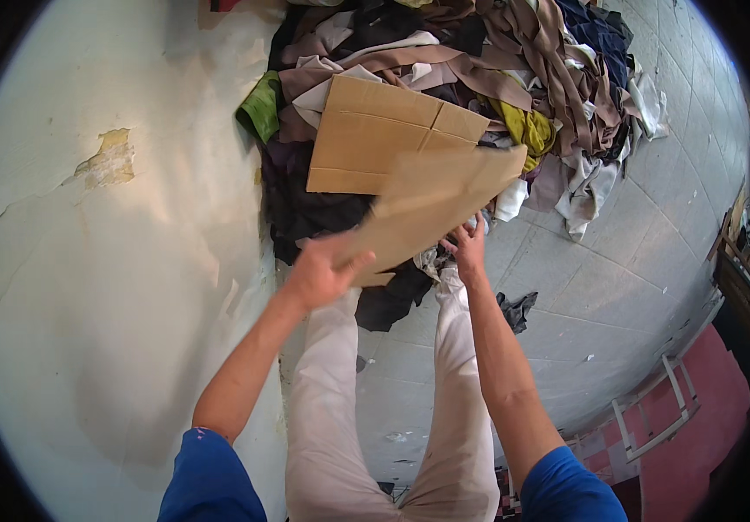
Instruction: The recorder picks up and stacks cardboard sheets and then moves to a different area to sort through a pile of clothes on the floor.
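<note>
A brown cardboard sheet [431,204], blurred by motion, is tilted in front of me above the floor. My left hand [327,271] grips its lower left end, thumb on top. At the sheet's lower right edge is my right hand [469,246], its fingers apart. Whether those fingers touch the sheet I cannot tell. Behind it, a second cardboard piece [375,130] with crease lines lies on a heap of fabric scraps [514,65]. The raised sheet covers part of that piece.
A worn wall [114,287] with peeling paint runs along the left. Dark cloth [395,296] lies by my feet, and a small dark scrap [516,311] is on the tiled floor [566,270]. At the lower right stands a white metal frame [653,418] beside a pink panel [696,418].
</note>
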`<move>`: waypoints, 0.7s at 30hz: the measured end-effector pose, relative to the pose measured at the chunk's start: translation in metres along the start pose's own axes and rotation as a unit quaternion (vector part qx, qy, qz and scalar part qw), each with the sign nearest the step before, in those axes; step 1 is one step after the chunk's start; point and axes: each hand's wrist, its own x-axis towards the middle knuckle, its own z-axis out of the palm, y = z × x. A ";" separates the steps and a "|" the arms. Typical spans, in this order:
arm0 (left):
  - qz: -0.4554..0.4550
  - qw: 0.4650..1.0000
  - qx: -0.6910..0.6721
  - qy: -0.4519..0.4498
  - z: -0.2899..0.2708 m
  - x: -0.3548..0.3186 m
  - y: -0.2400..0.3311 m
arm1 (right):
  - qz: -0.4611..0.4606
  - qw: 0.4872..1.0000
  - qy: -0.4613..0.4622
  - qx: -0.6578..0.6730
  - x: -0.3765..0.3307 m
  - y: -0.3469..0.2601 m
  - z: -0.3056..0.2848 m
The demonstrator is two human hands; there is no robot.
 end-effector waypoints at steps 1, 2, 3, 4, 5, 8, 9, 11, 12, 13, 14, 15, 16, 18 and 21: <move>-0.088 0.996 -0.029 0.006 -0.011 0.011 -0.010 | -0.013 1.000 -0.007 -0.012 0.003 -0.003 0.001; -0.137 0.988 -0.074 0.021 -0.021 0.024 -0.024 | -0.007 1.000 -0.006 -0.009 0.007 -0.005 0.002; -0.192 0.979 -0.059 0.019 -0.033 0.043 -0.042 | -0.006 0.999 -0.031 -0.019 0.012 -0.007 0.003; -0.182 0.980 -0.073 0.030 -0.042 0.064 -0.062 | -0.004 0.998 -0.047 -0.032 0.017 -0.009 0.005; -0.134 0.987 0.036 0.076 -0.043 0.083 -0.079 | -0.003 0.998 -0.055 -0.028 0.023 -0.011 0.006; -0.077 0.975 0.133 0.160 -0.026 0.117 -0.112 | 0.043 0.994 0.031 -0.098 0.044 -0.017 0.012; -0.133 0.968 0.130 0.171 -0.013 0.121 -0.115 | 0.041 0.995 0.039 -0.087 0.050 -0.020 0.012; -0.136 0.954 0.189 0.187 0.016 0.115 -0.105 | 0.035 0.996 0.041 -0.073 0.057 -0.026 0.012; -0.134 0.935 0.254 0.207 0.028 0.113 -0.095 | 0.013 0.997 0.048 -0.061 0.060 -0.029 0.012; -0.142 0.924 0.293 0.203 0.036 0.107 -0.083 | 0.009 0.998 0.032 -0.049 0.060 -0.032 0.012; -0.121 0.909 0.333 0.221 0.043 0.100 -0.071 | 0.004 0.999 0.026 -0.043 0.061 -0.034 0.012; -0.096 0.907 0.335 0.237 0.049 0.092 -0.059 | 0.004 0.998 0.020 -0.058 0.060 -0.037 0.011; -0.094 0.907 0.334 0.237 0.053 0.083 -0.049 | 0.005 0.997 0.021 -0.076 0.059 -0.038 0.010; -0.032 0.916 0.305 0.259 0.060 0.067 -0.032 | 0.008 0.997 0.014 -0.078 0.057 -0.038 0.007; -0.114 0.958 0.161 0.207 0.059 0.045 -0.017 | 0.019 0.996 0.019 -0.085 0.055 -0.032 0.005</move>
